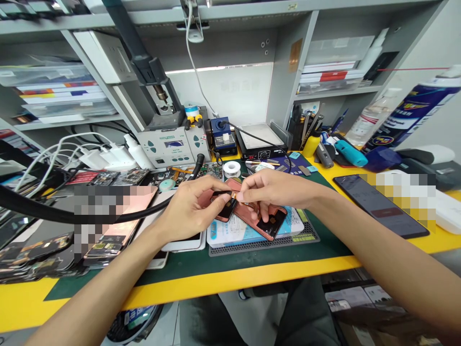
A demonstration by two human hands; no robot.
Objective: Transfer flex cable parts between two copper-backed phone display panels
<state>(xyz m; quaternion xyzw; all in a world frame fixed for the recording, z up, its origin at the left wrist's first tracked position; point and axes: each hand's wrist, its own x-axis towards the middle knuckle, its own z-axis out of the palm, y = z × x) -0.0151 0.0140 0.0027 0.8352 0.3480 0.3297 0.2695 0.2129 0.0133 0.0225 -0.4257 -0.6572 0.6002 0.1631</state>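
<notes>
The item under inspection is a narrow amber flex strip (235, 194) with a black lead, held above a copper-backed phone panel (218, 202) that carries a dark patch. The left hand (189, 211) has a closed grip, thumb and forefinger pinched on the panel's upper edge. The right hand (277, 190) has its grip closed on the strip, fingertips almost meeting those of the left. Directly below lies a second copper-backed panel (261, 218) on a blue-and-white printed packet (237, 230), whose print is too small to read. The packet rests on a perforated black mat (262, 247), itself on a green work mat (230, 264) edged by the yellow surface (201, 288). Beyond the hands stand a spool of solder wire (231, 169), a blue control unit (223, 134), a black-based hot plate (261, 137) and a pale green rework station (169, 146); its panel markings cannot be read. To the right lie a dark smartphone (378, 206), a clear plastic bottle (370, 117) and a blue-and-white spray can (414, 108) with illegible lettering. Pixelated patches cover parts of both sides. Grey shelving (338, 91) holding stacked boxes runs behind the surface.
</notes>
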